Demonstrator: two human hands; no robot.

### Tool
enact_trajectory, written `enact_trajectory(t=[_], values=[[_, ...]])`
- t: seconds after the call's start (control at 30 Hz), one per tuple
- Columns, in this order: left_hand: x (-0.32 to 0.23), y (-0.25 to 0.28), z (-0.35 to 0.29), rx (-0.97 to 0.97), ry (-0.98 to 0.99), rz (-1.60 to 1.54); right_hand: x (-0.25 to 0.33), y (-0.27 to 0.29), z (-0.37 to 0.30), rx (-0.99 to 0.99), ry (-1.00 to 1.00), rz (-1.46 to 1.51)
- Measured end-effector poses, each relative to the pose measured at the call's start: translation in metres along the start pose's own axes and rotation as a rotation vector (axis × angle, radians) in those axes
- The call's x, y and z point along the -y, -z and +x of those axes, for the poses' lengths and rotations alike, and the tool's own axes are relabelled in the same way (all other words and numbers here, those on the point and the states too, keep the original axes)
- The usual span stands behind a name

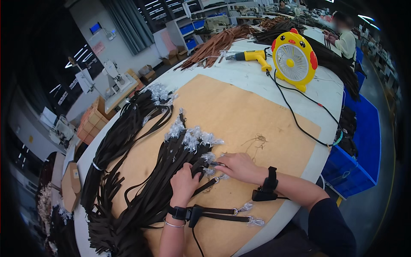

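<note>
A thick bundle of dark brown straps [156,171] lies on the tan board [278,132], their metal-clipped ends wrapped in clear plastic [197,138]. My left hand [184,183] is closed on a dark strap at the bundle's right side. Close beside it, my right hand [239,166] grips a small dark metal tool [217,163] against the strap's plastic-wrapped end; the fingers partly hide it and its exact kind is unclear. Two straps with wrapped metal clips [250,219] stick out to the right, below my hands. Loose threads [257,141] lie beyond my right hand.
Another tied strap bundle [124,124] lies to the left. Farther back are a yellow chick-shaped fan [294,60], a yellow heat gun [252,56] and reddish-brown straps [218,43]. A black cable [295,124] runs along the right edge, above a blue crate [355,171]. A person [344,40] works at far right.
</note>
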State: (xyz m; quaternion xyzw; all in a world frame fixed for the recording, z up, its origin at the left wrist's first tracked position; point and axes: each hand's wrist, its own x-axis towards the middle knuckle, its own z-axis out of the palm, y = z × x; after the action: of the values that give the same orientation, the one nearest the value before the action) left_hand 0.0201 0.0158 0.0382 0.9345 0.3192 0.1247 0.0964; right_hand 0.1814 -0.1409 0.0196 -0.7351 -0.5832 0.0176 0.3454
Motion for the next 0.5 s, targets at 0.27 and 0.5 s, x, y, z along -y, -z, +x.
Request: enact_trajectory(t=[0.27, 0.5], values=[[0.018, 0.039, 0.012, -0.218, 0.051, -1.197, 0.0, -0.027, 0.012, 0.117, 0.122, -0.032], [0.029, 0.039, 0.0, -0.096, 0.051, -1.415, -0.004, -0.033, 0.037, 0.107, 0.091, -0.176]])
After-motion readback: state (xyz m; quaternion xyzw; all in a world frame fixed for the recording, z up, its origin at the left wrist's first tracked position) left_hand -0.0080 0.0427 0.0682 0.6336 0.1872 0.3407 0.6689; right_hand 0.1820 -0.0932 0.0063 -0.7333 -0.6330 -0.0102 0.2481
